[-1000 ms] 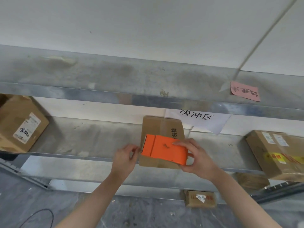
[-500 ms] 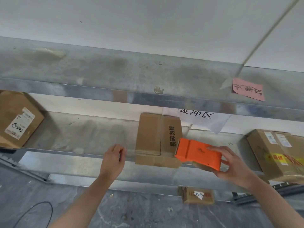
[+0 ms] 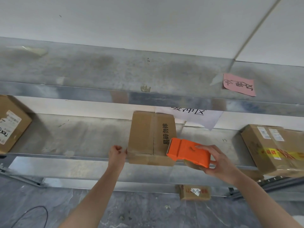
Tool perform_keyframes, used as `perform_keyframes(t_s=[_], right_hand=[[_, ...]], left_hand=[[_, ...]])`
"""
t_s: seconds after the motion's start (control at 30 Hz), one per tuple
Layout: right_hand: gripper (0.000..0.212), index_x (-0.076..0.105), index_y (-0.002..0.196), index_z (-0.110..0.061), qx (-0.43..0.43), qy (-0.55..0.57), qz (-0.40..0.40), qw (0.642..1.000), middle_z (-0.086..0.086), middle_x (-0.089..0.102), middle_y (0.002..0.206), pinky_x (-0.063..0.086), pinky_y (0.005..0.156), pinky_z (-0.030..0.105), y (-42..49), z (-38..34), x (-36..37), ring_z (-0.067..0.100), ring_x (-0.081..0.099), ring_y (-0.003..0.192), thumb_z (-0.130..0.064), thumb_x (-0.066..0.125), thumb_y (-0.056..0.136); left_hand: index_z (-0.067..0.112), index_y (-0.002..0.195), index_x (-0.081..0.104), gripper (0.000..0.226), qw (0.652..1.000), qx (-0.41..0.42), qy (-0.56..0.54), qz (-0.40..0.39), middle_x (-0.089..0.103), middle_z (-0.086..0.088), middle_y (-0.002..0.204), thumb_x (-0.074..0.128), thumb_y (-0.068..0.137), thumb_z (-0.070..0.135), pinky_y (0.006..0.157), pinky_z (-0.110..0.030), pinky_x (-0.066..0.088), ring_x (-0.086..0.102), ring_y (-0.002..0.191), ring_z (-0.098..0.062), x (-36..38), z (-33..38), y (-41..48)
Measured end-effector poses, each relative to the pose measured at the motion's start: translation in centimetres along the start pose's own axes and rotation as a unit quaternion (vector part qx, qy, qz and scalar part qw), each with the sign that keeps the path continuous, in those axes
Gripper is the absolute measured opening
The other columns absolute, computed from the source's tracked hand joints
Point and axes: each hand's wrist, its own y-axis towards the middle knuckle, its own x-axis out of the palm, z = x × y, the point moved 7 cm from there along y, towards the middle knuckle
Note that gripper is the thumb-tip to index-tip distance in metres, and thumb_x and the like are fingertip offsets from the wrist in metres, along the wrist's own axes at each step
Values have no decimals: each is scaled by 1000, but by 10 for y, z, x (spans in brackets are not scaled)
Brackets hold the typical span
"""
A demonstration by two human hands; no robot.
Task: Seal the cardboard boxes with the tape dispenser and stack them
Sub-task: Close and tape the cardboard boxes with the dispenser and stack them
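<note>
**A:** What's hidden or cut off?

**B:** The white paper sign (image 3: 189, 114) behind loses the top of its characters to the rim of the upper shelf (image 3: 82, 89). The left carton (image 3: 11, 124) and the right carton (image 3: 278, 145) both run out of view. The underside of the orange tape dispenser (image 3: 189, 152) is covered by fingers.

**A:** And the hands?

**B:** The right hand (image 3: 220, 163) grips the tape dispenser, thumb on top and fingers curled beneath. The dispenser's front end sits over the near right corner of the cardboard box (image 3: 148, 137). That box lies at the front edge of the middle shelf (image 3: 65, 137). The left hand (image 3: 116, 156) is at the box's near left corner, fingers curled in. Whether they touch the box or pinch anything, I cannot tell.
</note>
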Motion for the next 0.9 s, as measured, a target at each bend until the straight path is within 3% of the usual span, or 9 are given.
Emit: perform_keyframes(t_s=[0.07,0.13,0.2,0.23,0.33,0.53,0.77,0.9], right_hand=[[82,45,129,-53,0,4,-1,1000,-24,40,125,56,89,25,0,2,1,7,51,118,-13,86,70],[81,44,130,-52,-10,1,-1,1000,-23,38,126,55,88,22,-1,1,2,6,50,117,-17,86,71],[80,41,130,-55,-19,-10,-3,1000,-23,36,126,52,86,14,-2,-1,2,2,47,118,-20,85,73],[80,39,129,-58,-23,-20,-6,1000,-23,35,126,49,85,10,-3,-3,2,0,46,118,-21,84,74],[81,38,131,-57,-42,-31,-9,999,-23,35,125,47,87,9,-7,-5,-1,0,46,117,-21,83,74],[84,45,133,-51,-40,-79,7,996,-17,40,125,47,87,17,-21,13,-54,5,50,111,-10,82,70],[82,41,138,-48,-51,-137,-33,989,-16,37,129,50,84,21,-19,32,-94,6,46,115,-25,84,72],[83,41,135,-54,-61,-148,-55,986,-20,34,128,49,83,19,-20,49,-96,6,47,113,-23,84,72]], left_hand=[[8,123,52,29,994,97,-43,14,50,-5,127,57,94,12,96,-30,39,50,115,-17,-17,21,-7],[20,135,48,40,969,229,-34,-91,42,9,142,57,96,23,110,-25,28,37,132,-3,-16,46,-22],[34,145,34,61,916,287,148,-237,22,24,151,54,91,52,113,-21,18,17,139,9,5,51,-38],[37,148,28,72,887,301,225,-268,14,27,153,50,85,66,114,-22,17,10,139,11,12,44,-39],[38,148,26,84,862,347,274,-249,13,30,154,43,76,80,116,-28,17,2,142,11,13,39,-31],[41,144,32,75,851,361,295,-241,20,35,150,61,78,62,119,-31,18,3,141,12,10,45,-31],[39,145,30,74,850,365,309,-219,18,34,151,64,80,54,116,-29,24,3,142,11,12,48,-37],[40,144,31,73,854,356,310,-220,18,35,150,64,81,53,116,-30,25,4,142,11,13,49,-38]])
